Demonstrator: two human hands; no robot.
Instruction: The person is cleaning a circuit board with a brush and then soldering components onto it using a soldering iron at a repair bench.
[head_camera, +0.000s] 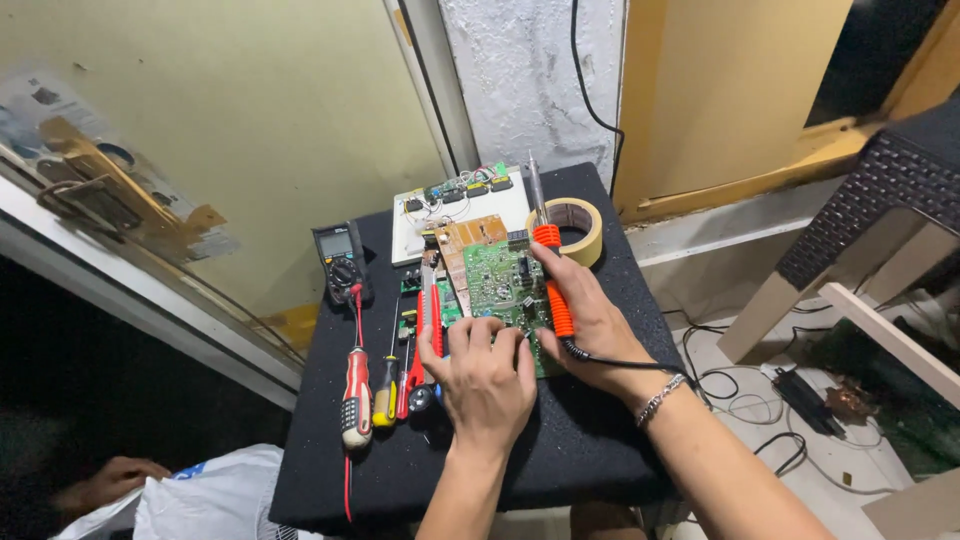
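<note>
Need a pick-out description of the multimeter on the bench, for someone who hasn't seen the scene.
Start at the black work surface in the middle of the view and go to its far left corner. The multimeter lies there flat, just beyond the row of screwdrivers and left of the green circuit board. It alone has a small screen above a round dial.

Right hand (590, 320) grips orange soldering iron (548, 265); left hand (485, 380) rests on green circuit board (497, 280), screwdrivers (372, 385) just left of it.
</note>
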